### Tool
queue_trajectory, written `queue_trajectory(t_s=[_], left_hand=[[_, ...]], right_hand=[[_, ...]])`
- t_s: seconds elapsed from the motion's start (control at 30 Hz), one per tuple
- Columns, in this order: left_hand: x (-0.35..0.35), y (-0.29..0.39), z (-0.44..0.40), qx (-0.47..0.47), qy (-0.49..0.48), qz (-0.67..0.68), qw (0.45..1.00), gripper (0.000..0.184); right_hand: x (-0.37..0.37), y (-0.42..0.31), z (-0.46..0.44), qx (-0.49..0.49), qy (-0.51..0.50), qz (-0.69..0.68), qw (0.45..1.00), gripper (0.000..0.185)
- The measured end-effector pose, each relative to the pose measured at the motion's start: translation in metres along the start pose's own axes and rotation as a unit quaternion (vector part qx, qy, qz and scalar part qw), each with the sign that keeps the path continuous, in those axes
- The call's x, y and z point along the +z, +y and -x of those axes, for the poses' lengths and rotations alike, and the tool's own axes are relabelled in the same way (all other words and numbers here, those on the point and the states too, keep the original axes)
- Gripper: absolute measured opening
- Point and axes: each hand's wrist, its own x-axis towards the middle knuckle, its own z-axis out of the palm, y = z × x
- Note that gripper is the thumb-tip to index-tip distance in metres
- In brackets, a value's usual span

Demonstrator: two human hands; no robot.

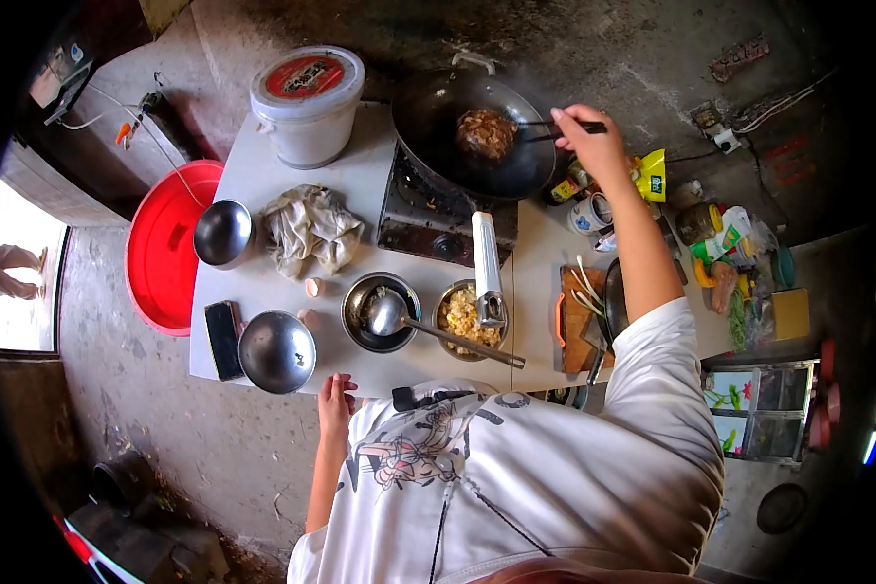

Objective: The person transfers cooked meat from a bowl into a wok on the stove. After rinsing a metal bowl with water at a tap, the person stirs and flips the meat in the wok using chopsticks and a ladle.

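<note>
My right hand (594, 146) is closed around dark chopsticks (537, 130), whose tips reach into a clump of brown, glossy food (487, 134). That food lies in a black wok (428, 146) on the gas stove (428, 234); the wok's white handle (485, 255) points toward me. At the front edge of the table hangs my left hand (337, 397), empty, its fingers loosely bent and slightly apart. Closest to it are a steel bowl (276, 352) and a dark bowl (352, 336) with a ladle (438, 333) resting across it. Yellowish food fills another bowl (460, 313).
A lidded white bucket (311, 127), crumpled cloth (311, 229), eggshells (313, 287), phone (223, 339) and second steel bowl (224, 235) occupy the left side. A red basin (156, 253) stands beyond. Rightward lie a cutting board (576, 336), bottles and bags (725, 243).
</note>
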Motion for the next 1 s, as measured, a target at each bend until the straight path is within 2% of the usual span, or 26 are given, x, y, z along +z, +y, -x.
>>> queue_trajectory(t_s=[0.1, 0.17, 0.2, 0.3, 0.37, 0.43, 0.5, 0.57, 0.6, 0.7, 0.77, 0.8, 0.9, 0.97, 1.0], left_hand=[[-0.008, -0.003, -0.002, 0.003, -0.005, 0.008, 1.000, 0.030], [-0.011, -0.004, 0.000, 0.002, -0.003, 0.012, 1.000, 0.030], [-0.012, -0.006, 0.001, 0.003, -0.005, 0.013, 1.000, 0.030], [-0.018, -0.011, 0.005, 0.006, 0.003, 0.009, 1.000, 0.030], [-0.022, -0.011, 0.010, -0.016, 0.011, 0.025, 0.999, 0.029], [-0.030, -0.016, 0.010, -0.021, 0.008, 0.014, 1.000, 0.029], [-0.036, -0.019, 0.009, -0.025, 0.003, 0.004, 1.000, 0.029], [-0.042, -0.021, 0.010, -0.043, 0.014, -0.006, 0.999, 0.029], [-0.045, -0.019, 0.010, -0.044, 0.014, -0.006, 0.999, 0.029], [-0.055, -0.016, 0.014, -0.041, 0.033, 0.005, 0.999, 0.027], [-0.065, -0.016, 0.015, -0.025, 0.044, 0.015, 0.999, 0.033], [-0.074, -0.019, 0.015, -0.026, 0.042, 0.043, 0.998, 0.047], [-0.089, -0.018, 0.016, -0.002, 0.072, 0.144, 0.987, 0.072], [-0.097, -0.009, 0.014, 0.042, 0.058, 0.221, 0.973, 0.071], [-0.100, -0.001, 0.013, 0.048, 0.049, 0.252, 0.965, 0.071]], right_hand=[[0.006, 0.014, -0.017, 0.013, 0.063, -0.003, 0.998, 0.026], [0.019, 0.035, -0.028, -0.015, 0.082, 0.104, 0.991, 0.030], [0.030, 0.050, -0.035, -0.019, 0.068, 0.068, 0.995, 0.034], [0.057, 0.044, -0.038, -0.108, 0.095, 0.161, 0.976, 0.029], [0.065, 0.028, -0.031, -0.115, 0.069, 0.151, 0.979, 0.027], [0.069, 0.023, -0.025, -0.188, 0.051, 0.087, 0.977, 0.024], [0.064, 0.021, -0.019, -0.187, 0.017, 0.069, 0.980, 0.021], [0.054, 0.023, -0.015, -0.220, -0.063, 0.003, 0.973, 0.018], [0.047, 0.022, -0.012, -0.210, -0.079, -0.023, 0.974, 0.019], [0.027, -0.005, 0.007, -0.074, -0.134, -0.083, 0.985, 0.020], [0.015, -0.026, 0.026, -0.022, -0.108, -0.021, 0.994, 0.020], [0.012, -0.040, 0.039, -0.032, -0.094, 0.001, 0.995, 0.020], [0.012, -0.043, 0.070, -0.039, -0.089, 0.087, 0.991, 0.020], [0.021, -0.032, 0.082, -0.040, -0.108, 0.046, 0.992, 0.019], [0.029, -0.029, 0.089, -0.045, -0.116, 0.069, 0.990, 0.018]])
